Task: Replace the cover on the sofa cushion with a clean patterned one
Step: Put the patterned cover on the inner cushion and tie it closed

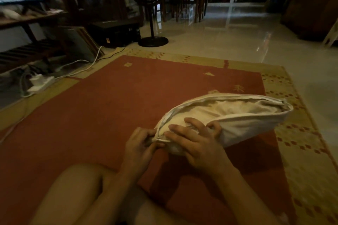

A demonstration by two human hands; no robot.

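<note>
Your left hand [140,146] pinches the cream fabric cover [250,124], right hand [197,144] grips its pale cushion [228,106] — likely to part them.

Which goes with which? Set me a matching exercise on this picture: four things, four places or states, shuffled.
Things
1. left hand
2. right hand
3. fan base
4. power strip

Places or states
A. on the tiled floor beyond the rug
B. pinches the cover at its near corner
C. beside the rug's left edge
D. on the cushion, fingers hooked at the cover's open edge

Pairs: 1-B, 2-D, 3-A, 4-C
</note>
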